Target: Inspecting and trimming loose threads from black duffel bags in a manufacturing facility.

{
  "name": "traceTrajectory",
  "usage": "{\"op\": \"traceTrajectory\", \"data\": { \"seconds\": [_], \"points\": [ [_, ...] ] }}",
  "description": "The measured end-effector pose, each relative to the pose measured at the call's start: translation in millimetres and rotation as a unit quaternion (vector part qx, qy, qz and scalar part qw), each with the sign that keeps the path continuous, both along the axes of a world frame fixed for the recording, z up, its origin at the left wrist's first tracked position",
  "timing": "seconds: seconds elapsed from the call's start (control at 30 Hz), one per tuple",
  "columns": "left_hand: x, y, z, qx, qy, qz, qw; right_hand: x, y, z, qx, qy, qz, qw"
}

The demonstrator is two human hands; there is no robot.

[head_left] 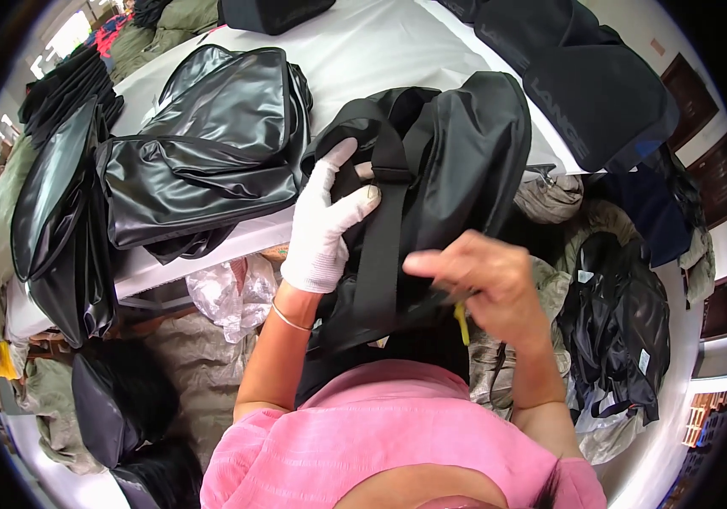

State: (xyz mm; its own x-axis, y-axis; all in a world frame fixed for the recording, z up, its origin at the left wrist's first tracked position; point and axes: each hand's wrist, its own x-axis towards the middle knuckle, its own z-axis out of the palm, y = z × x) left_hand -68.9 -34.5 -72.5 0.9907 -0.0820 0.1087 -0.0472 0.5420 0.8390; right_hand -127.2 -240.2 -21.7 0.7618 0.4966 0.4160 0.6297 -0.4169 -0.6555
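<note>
A black bag (478, 153) of smooth coated fabric lies in front of me, partly over the table's near edge. A wide black webbing strap (382, 254) runs down it, with a dark buckle or slider near its top. My left hand (325, 212), in a white glove with bare fingertips, grips the bag beside the strap, thumb and forefinger lying on the fabric. My bare right hand (490, 280) hovers at the strap's right, its fingers curled and smeared by motion. From under it sticks out the yellow handle (462, 322) of a small tool, otherwise mostly hidden.
More glossy black bags (211, 136) lie on the white table (355, 55) at the left, one hanging over the edge. Dark flap pieces (592, 102) are stacked at the right. Black bags (622, 314) and crumpled greyish cloth (202, 365) sit lower down on both sides.
</note>
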Motion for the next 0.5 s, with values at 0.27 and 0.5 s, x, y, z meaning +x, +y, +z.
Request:
{"op": "traceTrajectory", "data": {
  "seconds": [0.27, 0.5],
  "points": [
    [0.3, 1.2, 1.8, -0.016, -0.012, -0.009, 1.0, 56.5, 7.8, 40.9, -0.161, -0.303, -0.109, 0.933],
    [-0.2, 2.0, 2.0, 0.027, -0.031, 0.011, 0.999, 71.6, 19.2, 39.2, -0.271, -0.433, -0.062, 0.858]
  ]
}}
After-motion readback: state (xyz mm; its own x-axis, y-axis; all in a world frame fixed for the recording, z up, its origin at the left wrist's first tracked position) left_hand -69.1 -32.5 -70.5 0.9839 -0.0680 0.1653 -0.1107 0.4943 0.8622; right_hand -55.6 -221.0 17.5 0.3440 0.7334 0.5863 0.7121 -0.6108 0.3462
